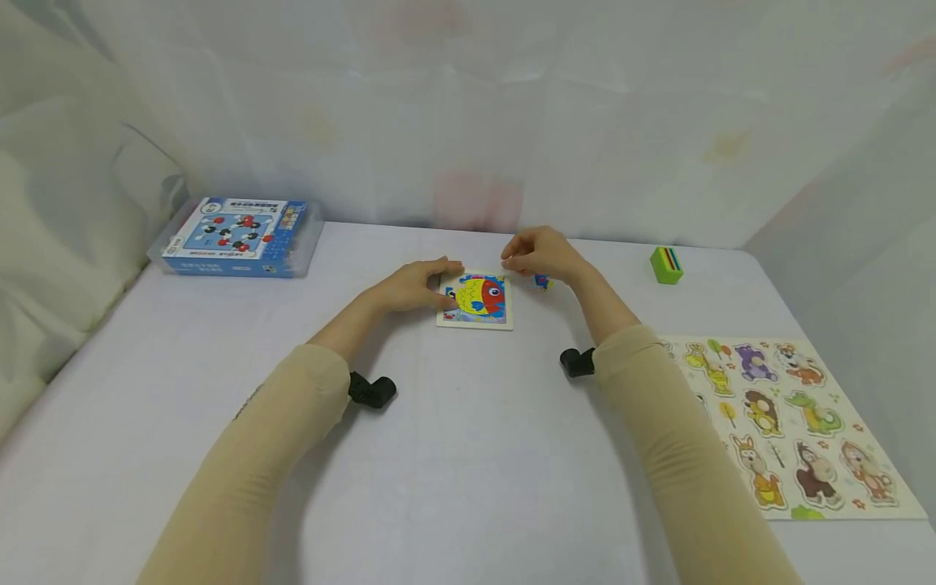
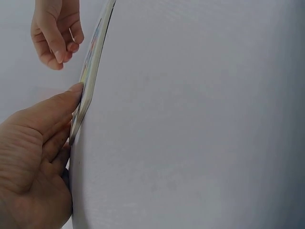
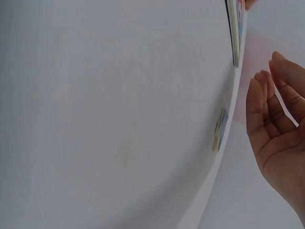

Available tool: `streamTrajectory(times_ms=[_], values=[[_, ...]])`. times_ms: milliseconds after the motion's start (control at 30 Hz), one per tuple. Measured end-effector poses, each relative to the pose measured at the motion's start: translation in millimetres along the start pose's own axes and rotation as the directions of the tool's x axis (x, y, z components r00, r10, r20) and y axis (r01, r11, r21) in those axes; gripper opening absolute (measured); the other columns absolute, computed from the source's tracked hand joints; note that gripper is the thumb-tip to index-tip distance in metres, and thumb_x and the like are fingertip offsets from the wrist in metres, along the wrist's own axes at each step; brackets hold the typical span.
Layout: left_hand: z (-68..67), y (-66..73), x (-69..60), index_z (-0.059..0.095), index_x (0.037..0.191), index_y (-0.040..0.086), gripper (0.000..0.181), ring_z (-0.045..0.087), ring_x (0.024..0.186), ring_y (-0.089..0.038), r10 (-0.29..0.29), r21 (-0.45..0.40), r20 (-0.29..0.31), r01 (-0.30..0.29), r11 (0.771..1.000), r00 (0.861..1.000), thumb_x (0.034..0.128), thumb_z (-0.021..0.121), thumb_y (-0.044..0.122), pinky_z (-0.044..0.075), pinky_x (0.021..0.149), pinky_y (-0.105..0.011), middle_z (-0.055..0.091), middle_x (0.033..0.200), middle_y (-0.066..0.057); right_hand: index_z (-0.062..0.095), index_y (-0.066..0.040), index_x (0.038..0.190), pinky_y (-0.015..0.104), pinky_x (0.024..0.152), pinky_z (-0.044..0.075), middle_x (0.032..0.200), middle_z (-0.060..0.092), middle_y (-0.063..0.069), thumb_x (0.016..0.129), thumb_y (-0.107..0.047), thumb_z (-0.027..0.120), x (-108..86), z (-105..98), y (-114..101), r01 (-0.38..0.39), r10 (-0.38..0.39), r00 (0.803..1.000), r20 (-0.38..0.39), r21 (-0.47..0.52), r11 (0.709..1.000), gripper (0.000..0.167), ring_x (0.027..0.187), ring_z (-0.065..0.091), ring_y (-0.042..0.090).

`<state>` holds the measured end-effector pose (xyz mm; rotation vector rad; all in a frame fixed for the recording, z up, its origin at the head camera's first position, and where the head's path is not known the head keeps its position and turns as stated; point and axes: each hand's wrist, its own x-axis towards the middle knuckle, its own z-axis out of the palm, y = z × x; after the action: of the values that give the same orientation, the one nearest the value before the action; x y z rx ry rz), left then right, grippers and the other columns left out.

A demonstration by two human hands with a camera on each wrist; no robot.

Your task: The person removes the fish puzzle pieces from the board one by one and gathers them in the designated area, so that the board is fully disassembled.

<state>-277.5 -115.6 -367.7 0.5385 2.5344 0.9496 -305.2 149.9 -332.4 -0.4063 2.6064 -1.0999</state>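
A small square fish puzzle [image 1: 478,302] lies flat on the white table. My left hand [image 1: 411,288] grips its left side; in the left wrist view the thumb of that hand [image 2: 35,152] rests on the edge of the board [image 2: 93,59]. Above the table, just beyond the puzzle's upper right corner, my right hand [image 1: 547,253] hovers with loosely curled fingers. No object shows between its fingers in the right wrist view, where the hand [image 3: 281,129] is raised beside small colourful pieces [image 3: 220,131]. Those pieces [image 1: 543,282] lie right of the puzzle, partly hidden by the hand.
A boxed molecule-model set [image 1: 234,236] stands at the back left. A green block with coloured stripes [image 1: 665,266] is at the back right. The large animal puzzle board [image 1: 786,414] lies at the right, partly under my right sleeve. A white curtain hangs behind the table.
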Motion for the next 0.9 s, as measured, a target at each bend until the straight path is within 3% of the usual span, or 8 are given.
streamTrajectory(times_ms=[567,900], values=[[-1.2,-3.0,1.6,0.04,0.152,0.026,0.073,0.015,0.156,-0.031,0.034,0.005,0.014,-0.034,0.999,0.999,0.0869,0.071,0.039,0.014,0.125,-0.059,0.02,0.167,-0.007,0.071,-0.008,0.104,0.022,0.071,0.049,0.083,0.065,0.002,0.089,-0.018,0.07,15.9,31.9,-24.5,0.106,-0.101,0.991,0.088,-0.058,0.993,0.018,0.078,0.058,0.018],[-1.0,-2.3,0.4,0.037,0.153,0.025,0.076,0.016,0.156,-0.031,0.026,0.013,0.007,-0.026,1.0,1.0,0.0864,0.071,0.039,0.015,0.125,-0.059,0.019,0.167,-0.008,0.071,-0.008,0.105,0.025,0.076,0.047,0.084,0.065,0.001,0.085,-0.012,0.068,15.2,36.7,-29.3,0.095,-0.086,0.99,0.111,-0.075,0.993,0.02,0.083,0.057,0.017]])
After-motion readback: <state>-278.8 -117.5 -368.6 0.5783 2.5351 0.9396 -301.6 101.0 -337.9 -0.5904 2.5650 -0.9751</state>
